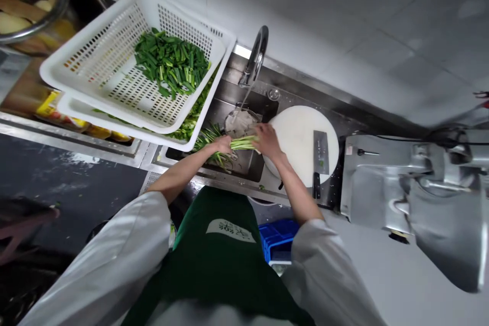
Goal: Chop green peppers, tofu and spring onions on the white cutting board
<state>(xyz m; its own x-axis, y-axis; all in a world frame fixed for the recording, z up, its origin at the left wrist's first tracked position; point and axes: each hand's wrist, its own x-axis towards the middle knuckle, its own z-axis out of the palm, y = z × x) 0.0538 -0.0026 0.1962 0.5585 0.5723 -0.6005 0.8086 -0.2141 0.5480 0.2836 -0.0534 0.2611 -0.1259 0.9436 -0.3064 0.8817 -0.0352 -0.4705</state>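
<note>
Over the sink, a bunch of leafy greens (243,143) lies sideways, its pale stems to the right and dark leaves to the left. My left hand (222,144) is closed around the middle of the bunch. At the stem ends, my right hand (267,140) has its fingers curled round the stems; its fingertips are partly hidden. Just behind the stems sits a round bowl (237,121) with something whitish in it. A thin stream of water falls towards it from the curved faucet (259,51).
To the right, a cleaver (321,153) lies on a round white cutting board (292,137). A white basket (87,63) of chopped greens (171,61) rests on another basket (216,97) at left. A metal machine (382,188) stands far right; a blue crate (275,237) is below.
</note>
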